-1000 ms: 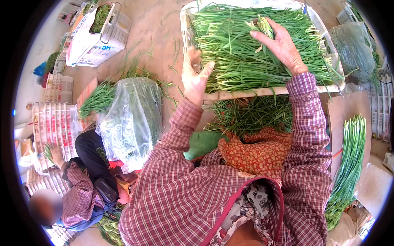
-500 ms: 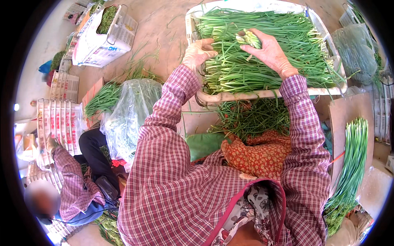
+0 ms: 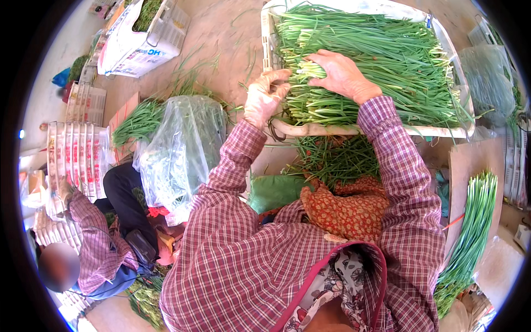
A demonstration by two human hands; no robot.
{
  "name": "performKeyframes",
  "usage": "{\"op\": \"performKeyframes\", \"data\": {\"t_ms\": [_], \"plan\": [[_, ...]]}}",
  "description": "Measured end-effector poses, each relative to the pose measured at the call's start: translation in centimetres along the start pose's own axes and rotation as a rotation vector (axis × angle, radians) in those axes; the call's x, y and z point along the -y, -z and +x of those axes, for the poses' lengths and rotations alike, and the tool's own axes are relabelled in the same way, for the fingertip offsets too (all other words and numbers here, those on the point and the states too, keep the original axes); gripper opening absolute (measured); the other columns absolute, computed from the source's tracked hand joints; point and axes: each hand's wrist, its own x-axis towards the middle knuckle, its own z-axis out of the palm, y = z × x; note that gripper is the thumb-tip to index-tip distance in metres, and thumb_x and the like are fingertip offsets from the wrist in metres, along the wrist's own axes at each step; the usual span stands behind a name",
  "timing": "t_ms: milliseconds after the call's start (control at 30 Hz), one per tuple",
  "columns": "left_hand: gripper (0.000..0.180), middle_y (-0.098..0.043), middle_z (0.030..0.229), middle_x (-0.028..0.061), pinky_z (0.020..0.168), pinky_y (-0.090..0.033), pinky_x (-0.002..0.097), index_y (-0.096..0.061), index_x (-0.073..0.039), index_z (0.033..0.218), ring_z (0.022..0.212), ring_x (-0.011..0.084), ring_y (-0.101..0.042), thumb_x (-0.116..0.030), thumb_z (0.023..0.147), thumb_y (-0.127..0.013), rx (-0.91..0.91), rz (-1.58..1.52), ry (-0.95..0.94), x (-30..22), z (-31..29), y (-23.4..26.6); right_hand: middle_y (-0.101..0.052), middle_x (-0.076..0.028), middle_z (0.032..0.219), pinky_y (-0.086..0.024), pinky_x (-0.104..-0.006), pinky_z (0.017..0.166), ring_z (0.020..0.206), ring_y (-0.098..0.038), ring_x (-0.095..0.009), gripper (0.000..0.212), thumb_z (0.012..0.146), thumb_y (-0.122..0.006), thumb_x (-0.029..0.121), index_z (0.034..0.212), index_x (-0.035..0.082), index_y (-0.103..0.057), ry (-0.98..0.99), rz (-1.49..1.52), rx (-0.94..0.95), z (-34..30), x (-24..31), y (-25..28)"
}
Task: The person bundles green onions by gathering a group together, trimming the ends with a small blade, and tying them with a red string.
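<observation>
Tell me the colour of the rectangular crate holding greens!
The plastic crate is whitish, creamier along its near rim; best seen in the head view.

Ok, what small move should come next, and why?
I'd probably bring the left hand in against the pale stalk ends to even them: they look ragged, the right hand is on the stalks, and the left is at the crate's left rim.

Floor [image 3: 227, 36] tan, scattered with loose green blades [image 3: 191, 83] left of centre. Standing on it, upper left — a white-wrapped crate [image 3: 135, 50]; nearer, a clear plastic bag [image 3: 182, 135]. Pale shallow bin [image 3: 326, 130] carries a thick layer of green stalks [image 3: 381, 69] — its own support hidden. Right: cardboard sheet [image 3: 462, 160] under a long green bundle [image 3: 474, 227].
</observation>
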Motion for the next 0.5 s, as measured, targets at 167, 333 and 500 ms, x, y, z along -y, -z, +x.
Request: {"op": "performKeyframes", "data": {"t_ms": [167,333,500], "plan": [[0.02,-0.07,0.089,0.0057,0.073,-0.053,0.0272,-0.071,-0.002,0.1,0.075,0.0122,-0.063,0.002,0.08,-0.069,-0.053,0.047,0.019,1.1,-0.2,-0.1,-0.059,-0.008,0.12,-0.051,-0.041,0.095,0.113,-0.057,-0.03,0.055,0.073,-0.083,0.027,0.123,0.012,-0.065,0.042,-0.129,0.042,1.7,1.6,-2.2],[0.021,-0.068,0.099,0.0069,0.078,-0.053,0.0274,-0.071,-0.001,0.101,0.084,0.0142,-0.066,0.004,0.081,-0.066,-0.042,-0.041,0.015,0.6,-0.4,-0.3,-0.059,-0.005,0.115,-0.049,-0.0406,0.096,0.112,-0.054,-0.027,0.046,0.071,-0.083,0.031,0.111,0.012,-0.071,0.057,-0.287,-0.05,1.8,1.2,-2.5],[0.025,-0.066,0.105,0.0074,0.084,-0.052,0.0278,-0.072,-0.004,0.104,0.091,0.0155,-0.065,0.005,0.081,-0.066,-0.015,-0.107,0.011,0.4,-0.7,-0.4,-0.059,-0.008,0.118,-0.048,-0.0389,0.099,0.116,-0.054,-0.026,0.049,0.079,-0.078,0.04,0.115,0.008,-0.067,0.03,-0.025,-0.104,1.1,-1.2,-1.3]]}}
